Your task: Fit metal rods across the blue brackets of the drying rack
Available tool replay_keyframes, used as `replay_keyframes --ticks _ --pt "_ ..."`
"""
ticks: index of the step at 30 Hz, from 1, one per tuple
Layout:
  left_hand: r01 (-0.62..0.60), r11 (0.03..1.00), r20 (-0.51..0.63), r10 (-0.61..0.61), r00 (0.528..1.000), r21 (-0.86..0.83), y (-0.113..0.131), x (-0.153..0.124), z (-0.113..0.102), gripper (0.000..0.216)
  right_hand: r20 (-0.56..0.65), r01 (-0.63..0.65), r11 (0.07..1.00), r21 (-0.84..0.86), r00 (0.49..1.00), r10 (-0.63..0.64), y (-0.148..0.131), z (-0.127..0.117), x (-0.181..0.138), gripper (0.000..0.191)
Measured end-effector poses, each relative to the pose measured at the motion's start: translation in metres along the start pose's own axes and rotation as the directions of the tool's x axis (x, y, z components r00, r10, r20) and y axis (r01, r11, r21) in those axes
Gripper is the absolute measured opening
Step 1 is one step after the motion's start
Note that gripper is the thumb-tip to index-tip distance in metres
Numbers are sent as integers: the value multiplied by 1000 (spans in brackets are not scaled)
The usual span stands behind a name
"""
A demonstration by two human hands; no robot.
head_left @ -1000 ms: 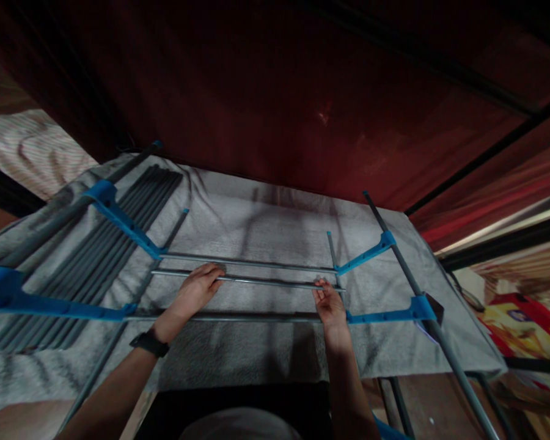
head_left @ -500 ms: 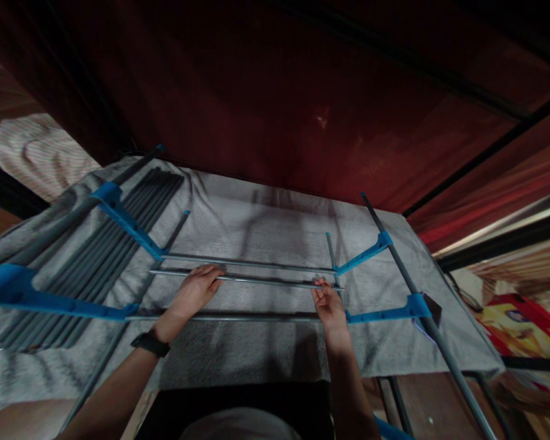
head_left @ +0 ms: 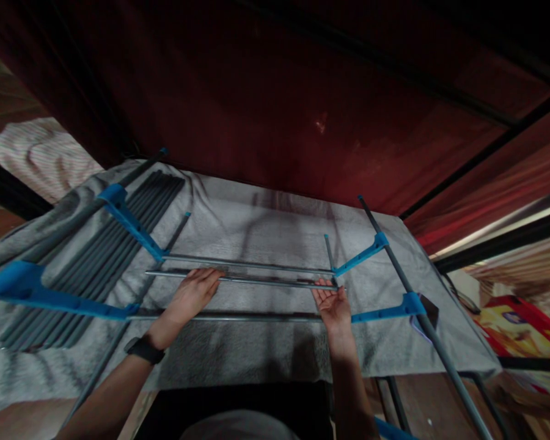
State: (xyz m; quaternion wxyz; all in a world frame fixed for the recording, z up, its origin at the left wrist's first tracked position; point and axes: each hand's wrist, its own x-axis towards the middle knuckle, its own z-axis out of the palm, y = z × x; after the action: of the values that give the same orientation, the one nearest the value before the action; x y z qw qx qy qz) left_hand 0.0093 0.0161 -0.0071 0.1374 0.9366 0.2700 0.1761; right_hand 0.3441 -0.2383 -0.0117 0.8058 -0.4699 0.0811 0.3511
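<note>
A thin grey metal rod [head_left: 266, 282] lies crosswise in front of me, between two parallel crossbars of a rack frame. My left hand [head_left: 196, 291], with a dark band on its wrist, is closed over the rod left of its middle. At the rod's right end, my right hand [head_left: 332, 307] is turned palm up, its fingers stretched out and touching the rod. The frame's far crossbar [head_left: 247, 263] and near crossbar [head_left: 261, 317] run between blue plastic brackets, among them a left bracket [head_left: 135, 227] and a right bracket [head_left: 361, 255].
Several loose grey tubes [head_left: 114, 250] lie side by side on the left. A grey cloth [head_left: 275, 226] covers the surface under everything. Long side poles [head_left: 396, 263] flank the frame. A dark red curtain [head_left: 266, 122] hangs behind, and a red and yellow box [head_left: 527, 327] sits at right.
The rod has shifted slightly left at its left end. My right hand has moved a little right along it, and its fingers have opened out from a pinch.
</note>
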Motion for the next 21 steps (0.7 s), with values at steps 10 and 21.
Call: replay_keyframes --ticks 10,21 --pt "-42 998 -61 44 997 39 7 -11 -2 35 -65 -4 999 52 998 8 0 -1 -3 24" --pt "-117 992 6 117 993 46 40 -1 17 38 -7 54 998 -16 998 -54 9 -15 -1 16"
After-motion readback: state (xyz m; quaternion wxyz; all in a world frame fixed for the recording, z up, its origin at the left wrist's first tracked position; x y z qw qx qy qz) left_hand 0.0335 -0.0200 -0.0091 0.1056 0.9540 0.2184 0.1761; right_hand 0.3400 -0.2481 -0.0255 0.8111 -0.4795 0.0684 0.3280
